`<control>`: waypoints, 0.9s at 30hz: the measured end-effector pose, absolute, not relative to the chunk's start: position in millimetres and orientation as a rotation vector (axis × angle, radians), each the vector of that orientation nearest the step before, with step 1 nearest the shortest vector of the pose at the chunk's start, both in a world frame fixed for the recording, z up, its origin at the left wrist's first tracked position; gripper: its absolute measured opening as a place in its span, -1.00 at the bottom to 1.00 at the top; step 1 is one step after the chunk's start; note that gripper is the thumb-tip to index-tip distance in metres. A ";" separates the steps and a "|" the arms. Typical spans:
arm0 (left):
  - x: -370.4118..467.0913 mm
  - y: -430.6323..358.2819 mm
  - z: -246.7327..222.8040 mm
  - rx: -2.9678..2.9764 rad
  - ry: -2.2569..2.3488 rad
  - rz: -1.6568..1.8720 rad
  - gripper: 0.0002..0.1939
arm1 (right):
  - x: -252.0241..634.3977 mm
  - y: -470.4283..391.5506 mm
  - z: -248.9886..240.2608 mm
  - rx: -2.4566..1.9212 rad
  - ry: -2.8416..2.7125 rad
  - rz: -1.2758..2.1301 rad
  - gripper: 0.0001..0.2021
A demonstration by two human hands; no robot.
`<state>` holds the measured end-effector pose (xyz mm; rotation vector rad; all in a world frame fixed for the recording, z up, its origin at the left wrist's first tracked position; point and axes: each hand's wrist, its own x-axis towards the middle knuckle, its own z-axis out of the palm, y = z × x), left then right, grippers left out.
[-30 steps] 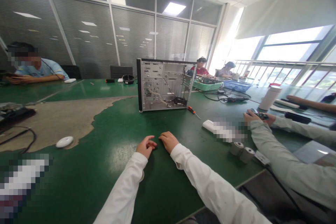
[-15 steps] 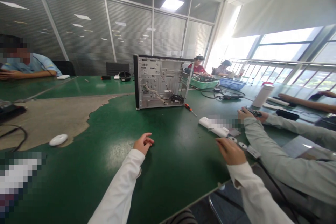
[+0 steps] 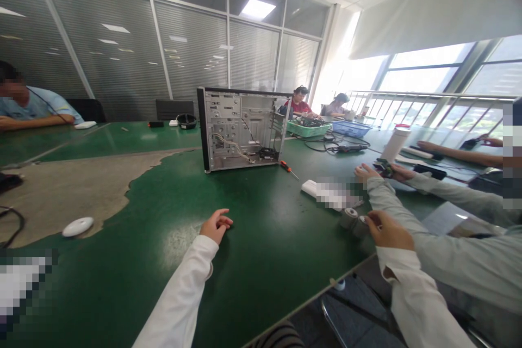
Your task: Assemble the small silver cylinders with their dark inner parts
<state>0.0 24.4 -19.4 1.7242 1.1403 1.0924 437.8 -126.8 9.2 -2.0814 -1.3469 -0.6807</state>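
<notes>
My left hand (image 3: 217,225) is held over the green tabletop with its fingers loosely bent and apart, holding nothing. At the right, my right hand (image 3: 390,232) has its fingertips closed on the rim of a small white-topped roll (image 3: 360,225). A second small roll (image 3: 349,216) stands just left of it. Beyond my hands an open computer case (image 3: 244,130) stands upright, its bare metal inside and loose cables showing. By its lower right corner lies an orange-and-black screwdriver (image 3: 289,169).
A white power strip (image 3: 312,188), partly blurred out, lies behind the rolls. A co-worker's sleeved arms (image 3: 408,217) reach in from the right, holding a small circuit board (image 3: 383,167). A white bottle (image 3: 395,144) and green (image 3: 310,129) and blue baskets (image 3: 350,128) stand farther back.
My right hand has moved right, from left of the rolls onto the right-hand one. My left hand stays much the same. The whole view has shifted slightly.
</notes>
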 end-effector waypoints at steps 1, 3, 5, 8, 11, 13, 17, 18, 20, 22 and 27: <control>-0.1 24.7 -19.6 1.726 1.142 1.092 -0.55 | 438.3 -127.0 8.8 -2.080 -1.348 -0.693 -0.78; -0.2 24.9 -19.5 1.734 1.142 1.094 -0.55 | 439.3 -127.4 7.8 -2.066 -1.362 -0.735 -0.75; -0.1 24.8 -19.0 1.740 1.141 1.096 -0.55 | 439.7 -127.7 6.6 -2.034 -1.389 -0.794 -0.73; 0.7 24.1 -17.9 1.737 1.146 1.097 -0.56 | 440.0 -128.3 4.5 -1.966 -1.408 -0.847 -0.72; 1.6 23.0 -16.4 1.729 1.166 1.097 -0.56 | 441.6 -128.5 2.3 -1.892 -1.405 -0.855 -0.73; 1.9 22.3 -15.5 1.733 1.177 1.097 -0.57 | 443.1 -126.8 1.7 -1.883 -1.423 -0.850 -0.73; 1.9 21.4 -15.1 1.739 1.190 1.097 -0.58 | 443.1 -115.1 6.5 -2.048 -1.558 -0.783 -0.57; 1.8 21.3 -15.3 1.736 1.187 1.098 -0.57 | 442.6 -110.7 9.1 -2.110 -1.628 -0.730 -0.50; 1.6 21.1 -15.5 1.729 1.176 1.100 -0.57 | 442.0 -101.5 15.2 -2.225 -1.779 -0.582 -0.48; 1.2 20.7 -15.0 1.725 1.167 1.101 -0.57 | 442.3 -92.9 21.8 -2.311 -1.886 -0.446 -0.58; -2.0 19.7 -10.6 1.738 1.164 1.056 -0.57 | 435.3 -79.2 39.8 -2.313 -1.980 -0.399 -0.71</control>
